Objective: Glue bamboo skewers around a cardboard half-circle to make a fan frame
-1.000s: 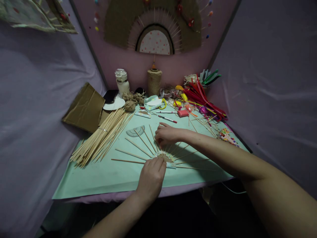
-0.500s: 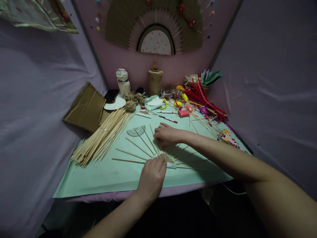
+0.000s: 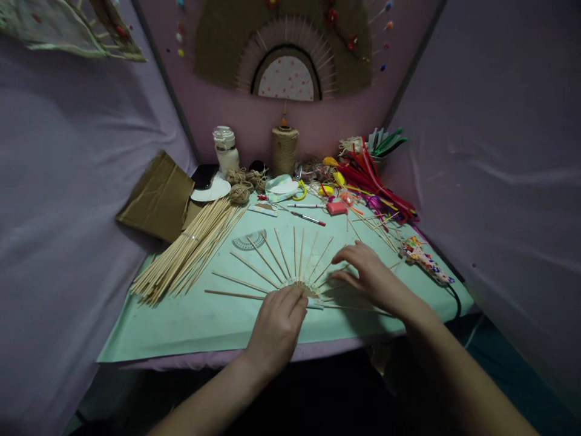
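Near the middle of the green sheet point(image 3: 181, 327), a stick fan point(image 3: 272, 269), spokes spread from the left round to the right, hub close to the sheet's near edge. On the hub, the left hand point(image 3: 276, 327), fingers bent and tips pressed down; pinching or merely pressing, impossible to tell. Over the right-hand spokes, the right hand point(image 3: 370, 275), released, fingers spread flat and touching the sticks. To the left, near the fan but apart from it, a thick bundle of skewers point(image 3: 190, 248), lying aslant toward the sheet's left edge. Between bundle and fan, a protractor point(image 3: 249, 240), markings too small to read. Bare sheet along the near edge and in the near left corner. Far side crowded: red pen point(image 3: 308, 218), pink eraser point(image 3: 336, 208), twine spool point(image 3: 284, 151), white bottle point(image 3: 226, 148), red pipe cleaners point(image 3: 376, 181). At the right edge, a patterned tool point(image 3: 424, 257) with a dark cable trailing over the edge.
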Motion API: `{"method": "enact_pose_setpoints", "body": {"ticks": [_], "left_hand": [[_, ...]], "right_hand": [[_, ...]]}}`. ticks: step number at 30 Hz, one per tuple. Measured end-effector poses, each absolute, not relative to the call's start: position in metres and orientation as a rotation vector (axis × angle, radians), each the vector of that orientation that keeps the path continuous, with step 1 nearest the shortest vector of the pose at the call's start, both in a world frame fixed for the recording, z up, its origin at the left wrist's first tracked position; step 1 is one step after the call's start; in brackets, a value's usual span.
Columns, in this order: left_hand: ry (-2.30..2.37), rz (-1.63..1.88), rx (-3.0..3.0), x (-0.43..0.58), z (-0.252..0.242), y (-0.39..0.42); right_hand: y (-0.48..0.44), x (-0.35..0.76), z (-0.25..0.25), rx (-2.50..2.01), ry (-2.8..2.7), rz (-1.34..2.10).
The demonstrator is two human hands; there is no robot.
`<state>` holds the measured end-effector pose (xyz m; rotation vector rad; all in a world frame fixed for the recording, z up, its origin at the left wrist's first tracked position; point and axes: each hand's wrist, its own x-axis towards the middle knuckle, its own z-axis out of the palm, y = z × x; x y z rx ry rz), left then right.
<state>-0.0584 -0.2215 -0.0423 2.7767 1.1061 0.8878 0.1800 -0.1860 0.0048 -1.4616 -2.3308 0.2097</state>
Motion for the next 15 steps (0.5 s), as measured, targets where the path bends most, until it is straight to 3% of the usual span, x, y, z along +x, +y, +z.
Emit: {"method": "enact_pose_setpoints", "body": {"ticks": [8, 15], "left_hand": [[1.152, 0.372, 2.789, -0.080, 0.000, -0.156], [1.035, 0.226, 2.836, -0.058, -0.016, -0.126]], "right_hand": [[-0.224, 0.149, -0.021, -1.464, -2.355, 0.200], [-0.197, 0.137, -0.024, -1.405, -2.457, 0.227]]}}
